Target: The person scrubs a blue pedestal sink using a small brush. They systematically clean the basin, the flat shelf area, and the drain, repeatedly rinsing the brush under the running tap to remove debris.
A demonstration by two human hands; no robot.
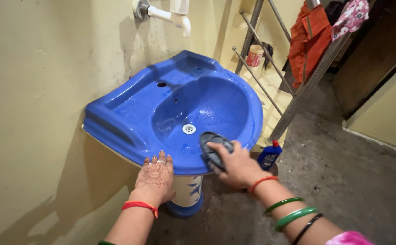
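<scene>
A blue wash basin (130,113) on a pedestal stands against a yellow wall, wet inside, with a white drain (188,129) at the bottom. My left hand (155,178) rests flat on the basin's front rim, fingers spread, holding nothing. My right hand (234,162) grips a dark round scrubbing pad (212,149) and presses it against the front rim on the right side. A white tap (173,16) juts from the wall above the basin.
A blue bottle with a red cap (269,154) stands on the grey floor right of the pedestal. A metal stair railing (293,104) rises behind it, with orange and patterned cloths (314,36) hung on it. A small cup (254,56) sits on a step.
</scene>
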